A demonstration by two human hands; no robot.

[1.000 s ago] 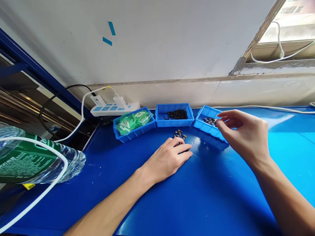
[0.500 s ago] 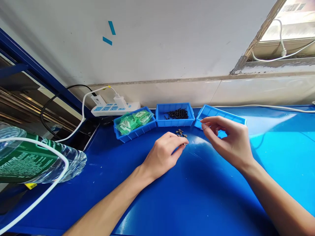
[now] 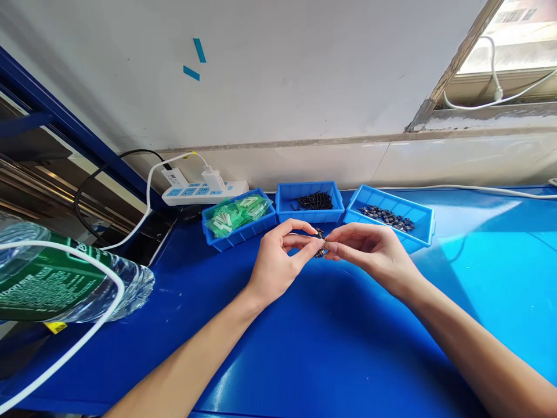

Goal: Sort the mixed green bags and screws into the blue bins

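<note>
My left hand (image 3: 282, 261) and my right hand (image 3: 374, 249) meet above the blue table, fingertips touching. Thumb and finger of the left are pinched on what looks like a small metal screw (image 3: 322, 242), mostly covered by the fingers. The right hand's fingertips are closed at the same spot, and whatever they grip is too small to make out. A little pile of dark metal screws (image 3: 319, 232) lies just behind the fingertips, partly hidden. Beyond the right hand, a blue bin (image 3: 423, 239) contains dark and shiny metal fasteners (image 3: 389, 217).
Black screws (image 3: 317, 201) fill part of the middle blue bin (image 3: 310, 217). Green bags with white pieces (image 3: 238, 215) lie in the left bin (image 3: 243, 237). Behind stands a power strip (image 3: 235, 188). A large water bottle (image 3: 91, 281) and white cable (image 3: 98, 325) are at left.
My right hand has come from the right bin leftward and down to the left hand, uncovering that bin's fasteners. The left hand has lifted slightly and turned its fingertips toward the right.
</note>
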